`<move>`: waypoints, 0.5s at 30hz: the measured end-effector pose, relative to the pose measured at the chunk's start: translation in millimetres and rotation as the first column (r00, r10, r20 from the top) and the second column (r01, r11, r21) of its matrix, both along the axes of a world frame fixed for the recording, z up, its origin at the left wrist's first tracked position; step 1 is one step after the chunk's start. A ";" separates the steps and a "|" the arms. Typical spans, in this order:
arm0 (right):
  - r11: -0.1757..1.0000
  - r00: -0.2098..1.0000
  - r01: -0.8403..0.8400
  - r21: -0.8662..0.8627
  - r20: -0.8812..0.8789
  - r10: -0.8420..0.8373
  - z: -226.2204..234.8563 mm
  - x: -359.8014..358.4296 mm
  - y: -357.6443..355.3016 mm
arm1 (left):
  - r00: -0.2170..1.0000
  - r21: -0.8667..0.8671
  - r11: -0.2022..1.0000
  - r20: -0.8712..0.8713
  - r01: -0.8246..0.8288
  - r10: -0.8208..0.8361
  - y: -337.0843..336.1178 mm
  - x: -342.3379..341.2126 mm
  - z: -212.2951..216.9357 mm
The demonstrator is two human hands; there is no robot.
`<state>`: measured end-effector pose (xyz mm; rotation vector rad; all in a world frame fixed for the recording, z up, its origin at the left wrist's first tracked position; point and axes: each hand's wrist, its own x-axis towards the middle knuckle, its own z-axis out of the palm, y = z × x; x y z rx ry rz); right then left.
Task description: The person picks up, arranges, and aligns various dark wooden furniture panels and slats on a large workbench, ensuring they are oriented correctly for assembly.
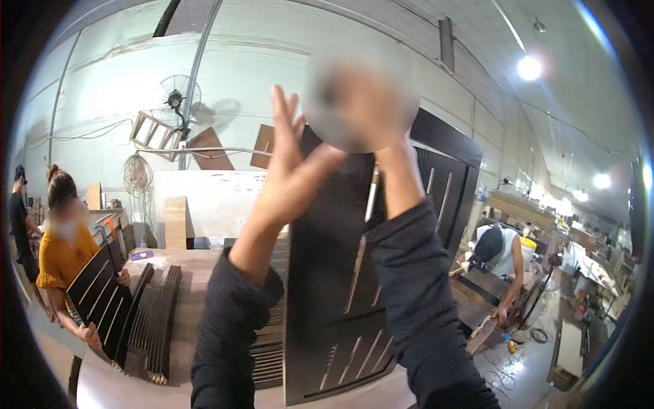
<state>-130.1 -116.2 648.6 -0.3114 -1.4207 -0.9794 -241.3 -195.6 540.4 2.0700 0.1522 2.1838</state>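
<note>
My left hand [289, 167] is raised in front of me, fingers apart and pointing up, with nothing visible in it. Higher and to its right is my right hand [381, 109]; a round blur covers its fingers, so whether it holds anything is hidden. Behind both forearms a large dark panel [317, 273] with narrow slots cut through it stands upright on the table [194, 273]. Part of the panel is covered by my right sleeve. I cannot tell whether either hand touches it.
Dark slats [160, 313] lie stacked on the table at left. Beyond them a person in a yellow top [65, 252] holds a slatted dark panel [102, 290]. At right another person [501, 255] bends over a workpiece. A wall fan [176, 99] hangs behind.
</note>
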 end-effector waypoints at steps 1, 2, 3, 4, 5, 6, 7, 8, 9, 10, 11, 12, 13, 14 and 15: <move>1.000 1.000 -0.003 -0.008 0.006 0.003 0.3 5.2 0.5 | 0.973 0.081 0.974 -0.079 -0.210 0.216 2.3 3.3 0.9; 1.000 1.000 -0.015 -0.026 0.015 0.015 -2.7 5.8 1.8 | 0.987 0.038 0.989 -0.077 -0.141 0.144 3.6 0.8 1.3; 0.999 0.999 -0.017 -0.037 0.028 0.018 -3.4 10.1 2.7 | 0.996 -0.011 0.998 -0.071 -0.058 0.057 6.1 0.9 -0.5; 1.000 1.000 -0.010 -0.016 0.016 0.011 -5.6 10.4 2.6 | 0.996 -0.025 0.998 -0.071 -0.059 0.057 8.5 1.6 -2.0; 0.999 0.999 -0.037 0.018 -0.004 0.037 -7.9 9.5 5.2 | 0.996 -0.038 0.997 -0.071 -0.061 0.059 10.8 2.0 -3.1; 0.997 0.998 -0.055 0.058 -0.021 0.056 -8.7 10.6 5.7 | 0.996 -0.045 0.997 -0.066 -0.064 0.061 13.8 1.4 -1.9; 0.993 0.997 -0.066 0.100 -0.030 0.069 -9.0 13.1 6.4 | 0.996 -0.038 0.999 -0.078 0.037 -0.040 18.6 -1.4 4.1; 0.992 0.999 -0.046 0.114 -0.017 0.048 -8.5 18.3 7.4 | 0.986 -0.033 0.990 -0.092 0.140 -0.142 25.5 -5.1 16.0; 0.999 1.000 -0.026 0.037 0.002 0.026 -10.1 16.1 3.2 | 0.969 -0.038 0.975 -0.109 0.218 -0.221 28.6 -12.0 28.3; 0.999 0.999 0.018 -0.041 0.029 -0.017 -13.4 18.3 -0.2 | 0.957 -0.051 0.961 -0.089 0.271 -0.274 37.4 -13.1 39.3; 0.999 1.000 0.007 -0.044 0.028 -0.005 -15.9 21.2 -4.2 | 0.924 -0.071 0.928 -0.087 0.366 -0.371 47.2 -11.9 46.8; 0.999 0.999 -0.028 -0.047 0.022 0.029 -16.9 19.4 -13.5 | 0.892 -0.092 0.895 -0.089 0.436 -0.444 50.9 -12.9 54.8; 0.997 0.998 -0.061 -0.050 0.015 0.062 -16.9 17.0 -18.1 | 0.853 -0.115 0.856 -0.088 0.504 -0.514 53.8 -13.8 58.2; 0.995 0.995 -0.093 0.036 0.030 0.092 -15.2 13.2 -17.5 | 0.860 -0.143 0.850 0.031 0.508 -0.509 55.7 -15.6 57.8; 0.988 0.995 -0.096 0.119 0.049 0.091 -13.0 16.4 -13.4 | 0.766 -0.133 0.760 -0.010 0.636 -0.643 65.9 -17.0 58.2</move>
